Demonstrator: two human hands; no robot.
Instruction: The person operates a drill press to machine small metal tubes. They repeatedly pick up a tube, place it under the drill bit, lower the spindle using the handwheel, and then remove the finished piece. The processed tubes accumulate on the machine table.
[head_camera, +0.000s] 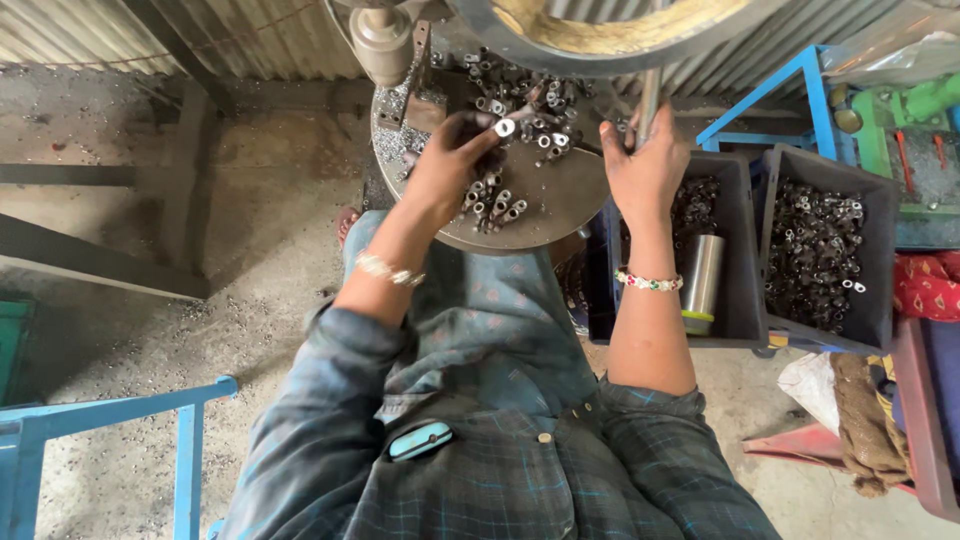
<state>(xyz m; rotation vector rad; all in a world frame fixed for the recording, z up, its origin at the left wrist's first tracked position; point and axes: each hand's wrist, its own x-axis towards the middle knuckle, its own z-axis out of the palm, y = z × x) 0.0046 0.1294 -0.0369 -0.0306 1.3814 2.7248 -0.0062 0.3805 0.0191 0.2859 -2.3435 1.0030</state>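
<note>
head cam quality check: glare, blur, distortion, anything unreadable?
Head view: even daylight, soft shadows, no harsh glare beyond glints on the steel cup; wide-angle bowing at the edges; left hand and right hand reasonably sharp; small metal parts merge into clutter; wheel rim at top is cropped.

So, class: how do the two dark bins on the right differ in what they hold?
The nearer bin holds a thin scatter of small metal pieces plus a steel tumbler; the farther bin is heaped with such pieces and has no tumbler. The right hand is close above the nearer bin, away from the farther. Both are dark and rectangular.
</note>
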